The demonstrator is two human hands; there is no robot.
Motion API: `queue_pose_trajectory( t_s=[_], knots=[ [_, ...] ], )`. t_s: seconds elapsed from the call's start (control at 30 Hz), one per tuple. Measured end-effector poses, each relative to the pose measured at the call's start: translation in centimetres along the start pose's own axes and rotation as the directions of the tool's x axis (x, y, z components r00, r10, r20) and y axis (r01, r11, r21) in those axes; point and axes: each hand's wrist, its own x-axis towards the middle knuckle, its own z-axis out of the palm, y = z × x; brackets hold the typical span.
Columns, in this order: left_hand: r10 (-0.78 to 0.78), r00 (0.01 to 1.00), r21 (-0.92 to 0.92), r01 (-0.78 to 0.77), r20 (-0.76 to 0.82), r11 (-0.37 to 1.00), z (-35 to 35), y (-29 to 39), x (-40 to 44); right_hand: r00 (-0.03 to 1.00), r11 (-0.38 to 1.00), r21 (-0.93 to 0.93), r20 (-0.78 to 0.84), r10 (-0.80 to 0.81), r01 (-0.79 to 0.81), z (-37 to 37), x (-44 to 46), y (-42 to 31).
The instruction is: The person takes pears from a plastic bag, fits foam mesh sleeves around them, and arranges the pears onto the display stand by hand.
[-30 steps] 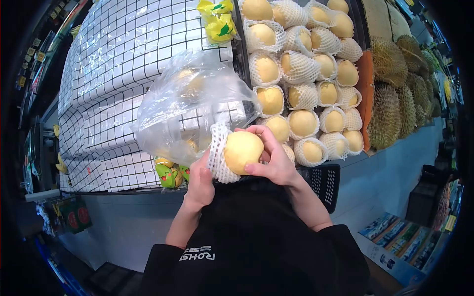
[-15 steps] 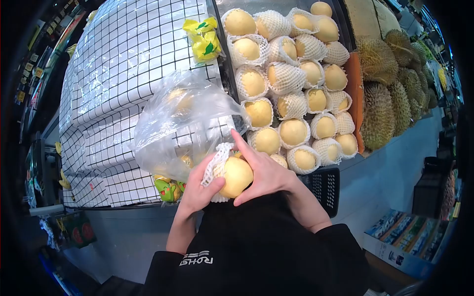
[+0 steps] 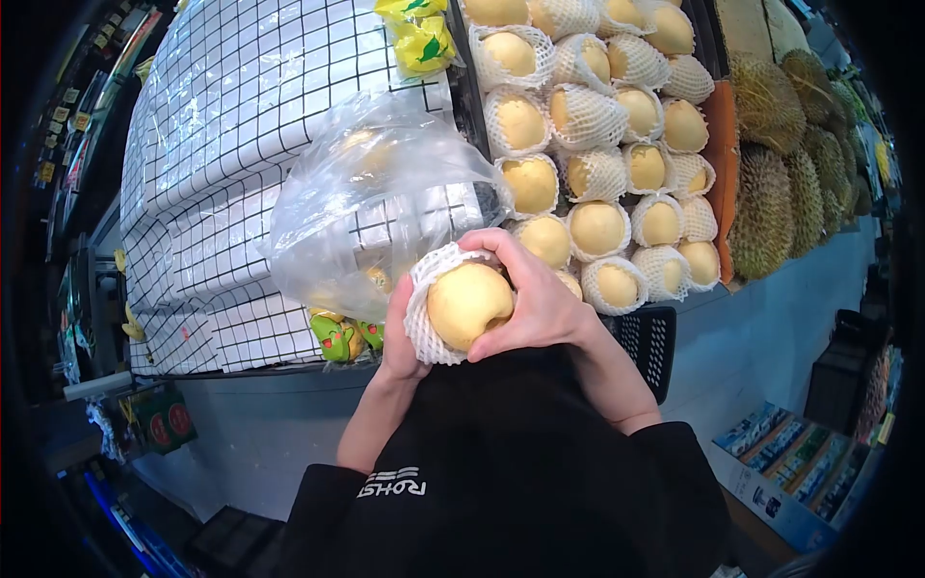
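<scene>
Both hands hold a round yellow pear [image 3: 465, 304] in front of my chest. A white foam net [image 3: 420, 326] is spread round its left side and top, and the front of the fruit shows bare. My left hand [image 3: 399, 337] is closed on the net and the pear from the left, its fingertips hidden behind. From the right, my right hand [image 3: 536, 297] grips the pear, thumb below and fingers over the top. Just beyond the hands lies a clear plastic bag [image 3: 337, 202] with yellowish fruit dimly visible inside.
Several net-wrapped pears [image 3: 597, 227] fill the tray at right, beside durians [image 3: 764, 207]. A grid-patterned white cloth [image 3: 241, 106] covers the stepped display at left. Yellow packets [image 3: 422, 43] lie at its back edge, and green cartoon-printed packaging [image 3: 335, 339] at its front.
The foam net, earlier bunched at the pear's upper left, now spreads round its left side and top. The pear has turned in my hands. The view has shifted, so the display sits higher.
</scene>
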Motion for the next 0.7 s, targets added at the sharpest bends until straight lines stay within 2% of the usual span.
queue_pose_trajectory(
  t_s=[0.03, 0.07, 0.13, 0.2, 0.27, 0.37, 0.43, 0.5, 0.57, 0.7],
  knots=[
    [-0.014, 1.0, -0.004, 0.014, -0.011, 1.0, 0.1, 0.0, 0.0, 0.996, 0.996, 0.03, 0.027, 0.088, -0.089, -0.1, -0.1, -0.3],
    [-0.028, 0.999, -0.009, 0.028, -0.022, 1.0, 0.1, 0.1, 0.0, 0.996, 0.996, 0.029, 0.029, 0.086, -0.087, -0.3, -0.1, -0.2],
    [-0.038, 0.999, -0.03, 0.038, -0.018, 0.999, 0.0, 0.1, 0.0, 0.995, 1.0, -0.016, 0.1, -0.009, 0.01, -0.7, -0.1, -0.1],
    [-0.051, 0.999, -0.05, 0.05, -0.014, 0.998, -0.1, 0.2, 0.0, 0.995, 1.0, -0.012, 0.103, -0.012, 0.014, -0.9, -0.3, 0.3],
    [0.021, 0.998, 0.084, -0.025, 0.054, 0.996, 0.1, 0.3, 0.0, 0.995, 1.0, -0.009, 0.102, -0.014, 0.015, -0.8, -0.3, 0.2],
    [0.02, 1.0, 0.106, -0.021, 0.005, 0.994, 0.7, 0.3, -0.2, 1.0, 0.994, -0.11, 0.01, -0.027, 0.028, -0.4, -0.3, -0.3],
    [-0.035, 0.998, 0.09, 0.031, 0.047, 0.995, -0.5, 0.2, -0.5, 0.996, 0.954, -0.294, -0.053, -0.067, 0.049, 0.1, -0.3, 0.1],
    [-0.086, 0.992, 0.076, 0.079, 0.091, 0.994, -0.6, 0.1, -0.6, 0.988, 0.958, -0.276, -0.1, -0.114, 0.083, 0.6, -0.4, 1.0],
    [0.011, 1.0, 0.203, -0.011, 0.002, 0.979, 0.3, -0.1, -0.7, 0.976, 0.959, -0.258, -0.147, -0.16, 0.118, 1.1, -0.4, 1.6],
    [0.014, 0.998, 0.155, -0.023, 0.06, 0.988, 0.6, 0.1, -1.5, 0.95, 0.964, -0.22, -0.241, -0.201, 0.148, 1.6, -0.6, 2.5]
  ],
)
